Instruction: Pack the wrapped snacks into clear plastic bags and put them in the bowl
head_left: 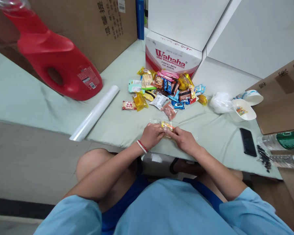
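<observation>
My left hand (pixel 152 134) and my right hand (pixel 183 138) meet at the near edge of a pale green cloth-covered surface (pixel 117 120). Both are closed on a small yellow snack packet in clear wrap (pixel 167 126), pinched from either side. A red and white bracelet is on my left wrist. Just beyond the hands lies a heap of several wrapped snacks (pixel 166 89) in many colours.
A big red jug (pixel 56 62) lies at the left, a white roll (pixel 95 112) beside it. A Wahaha carton (pixel 172 57) stands behind the snacks. At the right are white bowls (pixel 243 109), a crumpled bag (pixel 220 101), a black phone (pixel 248 142), bottles (pixel 284 140) and cardboard.
</observation>
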A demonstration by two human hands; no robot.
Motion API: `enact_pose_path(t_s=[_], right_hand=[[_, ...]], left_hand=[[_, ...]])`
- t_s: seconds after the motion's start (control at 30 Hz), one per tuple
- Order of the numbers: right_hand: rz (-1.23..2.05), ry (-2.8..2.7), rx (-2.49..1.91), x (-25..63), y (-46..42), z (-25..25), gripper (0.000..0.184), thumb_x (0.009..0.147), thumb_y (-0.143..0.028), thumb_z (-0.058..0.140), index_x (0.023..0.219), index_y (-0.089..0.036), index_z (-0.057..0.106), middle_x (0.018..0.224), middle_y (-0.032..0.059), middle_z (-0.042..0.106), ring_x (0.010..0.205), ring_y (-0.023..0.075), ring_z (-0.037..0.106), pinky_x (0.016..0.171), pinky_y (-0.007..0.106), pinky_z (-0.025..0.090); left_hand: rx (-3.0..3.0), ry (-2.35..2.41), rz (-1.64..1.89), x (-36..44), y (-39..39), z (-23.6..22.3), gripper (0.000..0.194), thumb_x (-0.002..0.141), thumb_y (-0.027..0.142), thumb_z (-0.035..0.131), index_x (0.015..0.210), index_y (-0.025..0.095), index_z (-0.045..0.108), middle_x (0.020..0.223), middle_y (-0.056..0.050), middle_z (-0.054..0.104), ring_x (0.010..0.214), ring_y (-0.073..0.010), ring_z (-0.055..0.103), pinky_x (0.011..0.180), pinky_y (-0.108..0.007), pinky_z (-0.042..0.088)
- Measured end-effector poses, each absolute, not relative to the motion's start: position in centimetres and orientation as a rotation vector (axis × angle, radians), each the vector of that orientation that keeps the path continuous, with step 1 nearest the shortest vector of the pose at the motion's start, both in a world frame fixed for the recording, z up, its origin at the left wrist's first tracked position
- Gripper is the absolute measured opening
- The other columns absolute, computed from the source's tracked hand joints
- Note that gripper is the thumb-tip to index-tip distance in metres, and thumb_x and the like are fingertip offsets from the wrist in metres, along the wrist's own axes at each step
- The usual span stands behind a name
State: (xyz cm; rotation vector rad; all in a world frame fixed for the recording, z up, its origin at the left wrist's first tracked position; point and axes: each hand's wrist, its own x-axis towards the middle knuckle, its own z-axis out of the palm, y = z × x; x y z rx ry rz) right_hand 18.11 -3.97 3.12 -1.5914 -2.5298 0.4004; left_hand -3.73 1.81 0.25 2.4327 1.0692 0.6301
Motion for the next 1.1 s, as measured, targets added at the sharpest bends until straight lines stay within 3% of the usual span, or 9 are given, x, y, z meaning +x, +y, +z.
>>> enact_pose_path(t_s=[0.23,0.37,0.43,0.57,0.7,0.77,0.9,1.0,1.1], right_hand=[[0.415,-2.610,-1.586,17.9,-3.7,3.5,0.045,0.102,-0.024,0.048,0.142,-0.042,0.059,0.102,0.0060,0.062,0.085,0.0228,0.052,0.068,0.029,0.034],[0.334,-2.680,-1.537,17.6,-3.7,3.5,0.049,0.102,-0.021,0.048,0.145,-0.041,0.057,0.102,0.0080,0.060,0.084,0.0224,0.051,0.067,0.029,0.031],[0.348,-2.671,-1.529,17.4,-3.5,3.5,0.047,0.103,-0.021,0.048,0.144,-0.040,0.059,0.102,0.0079,0.060,0.084,0.0218,0.051,0.067,0.029,0.032],[0.516,-2.574,-1.575,17.9,-3.0,3.4,0.039,0.103,-0.029,0.049,0.138,-0.040,0.063,0.101,0.0060,0.061,0.087,0.0216,0.052,0.070,0.027,0.038],[0.751,-2.453,-1.416,19.0,-2.7,3.6,0.038,0.103,-0.030,0.047,0.134,-0.036,0.067,0.100,0.0049,0.057,0.086,0.0197,0.052,0.076,0.030,0.046],[0.823,-2.420,-1.242,19.5,-2.8,3.8,0.039,0.101,-0.029,0.050,0.137,-0.032,0.066,0.104,0.0066,0.055,0.092,0.0202,0.054,0.083,0.033,0.049],[0.827,-2.394,-1.178,19.7,-3.1,3.9,0.042,0.099,-0.030,0.058,0.140,-0.030,0.065,0.106,0.0087,0.053,0.099,0.0222,0.053,0.089,0.038,0.051],[0.794,-2.417,-1.210,19.1,-3.1,3.8,0.039,0.099,-0.031,0.057,0.136,-0.029,0.068,0.106,0.0091,0.053,0.098,0.0223,0.053,0.088,0.038,0.051],[0.778,-2.435,-1.229,18.6,-3.1,4.0,0.035,0.099,-0.030,0.056,0.131,-0.027,0.071,0.107,0.0103,0.055,0.099,0.0231,0.054,0.088,0.039,0.051]], left_hand=[[1.743,1.233,0.785,-6.3,5.8,0.7,0.015,0.081,0.026,0.064,0.087,0.017,0.074,0.085,-0.003,0.075,0.079,-0.0171,0.068,0.077,-0.028,0.053],[1.565,1.258,1.219,-6.4,7.2,2.2,0.035,0.097,0.040,0.049,0.116,0.016,0.066,0.114,-0.008,0.072,0.107,-0.0195,0.065,0.099,-0.034,0.050],[1.669,1.102,1.183,-6.0,7.2,2.7,0.040,0.103,0.043,0.039,0.125,0.019,0.062,0.123,-0.008,0.069,0.120,-0.0206,0.061,0.108,-0.038,0.045],[2.121,1.083,0.740,-5.4,6.1,1.9,0.017,0.089,0.033,0.063,0.101,0.021,0.068,0.123,-0.009,0.066,0.125,-0.0291,0.057,0.111,-0.049,0.043],[2.261,1.384,0.478,-5.9,5.1,0.3,0.052,0.068,0.024,0.078,0.118,0.017,0.064,0.133,-0.017,0.057,0.119,-0.0345,0.058,0.098,-0.050,0.051],[2.293,1.399,0.400,-6.5,5.0,0.3,0.046,0.068,0.026,0.077,0.113,0.019,0.067,0.122,-0.014,0.062,0.112,-0.0329,0.061,0.093,-0.047,0.053],[2.182,1.318,0.488,-7.4,4.8,2.3,0.003,0.074,0.022,0.066,0.075,0.020,0.063,0.080,-0.003,0.062,0.079,-0.0204,0.062,0.076,-0.033,0.051],[1.937,1.187,0.678,-6.5,3.7,3.9,0.011,0.076,0.021,0.064,0.071,0.020,0.054,0.069,0.003,0.058,0.065,-0.0137,0.056,0.062,-0.026,0.045],[1.800,1.089,0.725,-3.9,2.2,4.0,0.013,0.079,0.020,0.063,0.071,0.020,0.053,0.068,0.003,0.060,0.063,-0.0121,0.056,0.060,-0.024,0.045]])
